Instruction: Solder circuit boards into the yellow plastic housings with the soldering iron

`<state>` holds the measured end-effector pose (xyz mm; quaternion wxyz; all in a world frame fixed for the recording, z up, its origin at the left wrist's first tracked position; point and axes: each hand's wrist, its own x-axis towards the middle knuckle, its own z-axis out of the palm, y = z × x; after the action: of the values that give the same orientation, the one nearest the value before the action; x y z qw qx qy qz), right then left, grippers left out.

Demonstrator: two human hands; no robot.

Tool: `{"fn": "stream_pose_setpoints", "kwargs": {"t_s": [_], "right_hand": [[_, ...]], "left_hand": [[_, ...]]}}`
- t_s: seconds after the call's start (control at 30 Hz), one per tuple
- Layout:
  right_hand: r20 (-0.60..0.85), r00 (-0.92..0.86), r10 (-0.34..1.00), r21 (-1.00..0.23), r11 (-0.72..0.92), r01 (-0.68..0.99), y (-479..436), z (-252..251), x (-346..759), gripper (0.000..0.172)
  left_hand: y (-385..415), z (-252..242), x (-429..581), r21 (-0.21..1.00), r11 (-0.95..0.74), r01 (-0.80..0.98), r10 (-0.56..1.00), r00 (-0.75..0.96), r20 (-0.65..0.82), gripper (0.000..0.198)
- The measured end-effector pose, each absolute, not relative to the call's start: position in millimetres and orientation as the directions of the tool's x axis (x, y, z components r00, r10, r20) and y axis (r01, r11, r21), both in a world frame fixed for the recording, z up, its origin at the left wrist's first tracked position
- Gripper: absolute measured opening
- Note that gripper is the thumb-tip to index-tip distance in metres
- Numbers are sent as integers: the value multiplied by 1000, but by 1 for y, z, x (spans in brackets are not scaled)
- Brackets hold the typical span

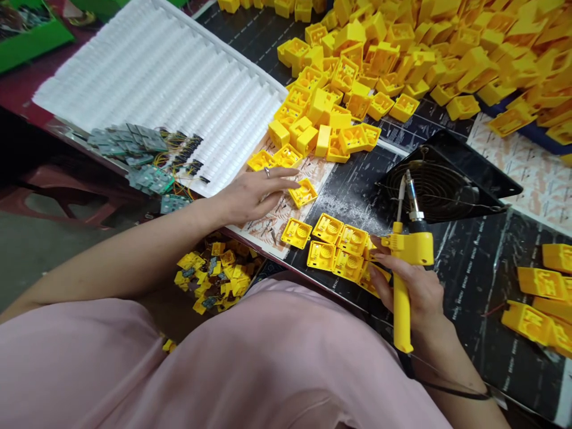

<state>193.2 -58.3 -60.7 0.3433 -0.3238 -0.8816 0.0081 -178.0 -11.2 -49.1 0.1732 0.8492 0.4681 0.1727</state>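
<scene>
My left hand, a ring on one finger, reaches over the bench with its fingers stretched out. Its fingertips touch a single open yellow plastic housing. In my right hand is a yellow soldering gun, its metal tip pointing away from me. The fingers of that hand also rest against the right end of a cluster of open yellow housings, laid close together in two rows near the bench edge. These housings show small parts and a round grille inside. One more housing lies just left of them.
A big heap of yellow housings covers the back. A black fan stands behind the soldering gun. At left, a white foam tray bears wired circuit boards. More housings lie at right; a pile sits below the bench edge.
</scene>
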Motion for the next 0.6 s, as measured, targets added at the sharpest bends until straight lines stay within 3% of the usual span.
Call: {"fn": "stream_pose_setpoints", "kwargs": {"t_s": [0.1,0.17,0.3,0.43,0.53,0.6], "right_hand": [[603,-560,568,-214,791,573,-57,-60,190,14],[596,-565,571,-230,795,561,-57,-57,189,13],[515,-600,612,-315,786,532,-62,-55,195,30],[437,-608,663,-434,747,503,-71,-64,214,43],[374,-624,686,-495,716,492,-71,-77,227,50],[354,-634,688,-458,718,524,-64,-87,231,55]], "left_hand": [[-13,-46,-154,375,-352,858,935,339,103,54],[-9,-43,-144,327,-312,892,944,329,7,57],[-5,-38,-148,411,-383,827,865,477,-154,61],[-23,-42,-147,494,-512,702,765,635,-109,60],[-47,-51,-125,398,-550,734,787,615,-48,91],[-57,-57,-106,336,-578,744,774,630,-62,110]]}}
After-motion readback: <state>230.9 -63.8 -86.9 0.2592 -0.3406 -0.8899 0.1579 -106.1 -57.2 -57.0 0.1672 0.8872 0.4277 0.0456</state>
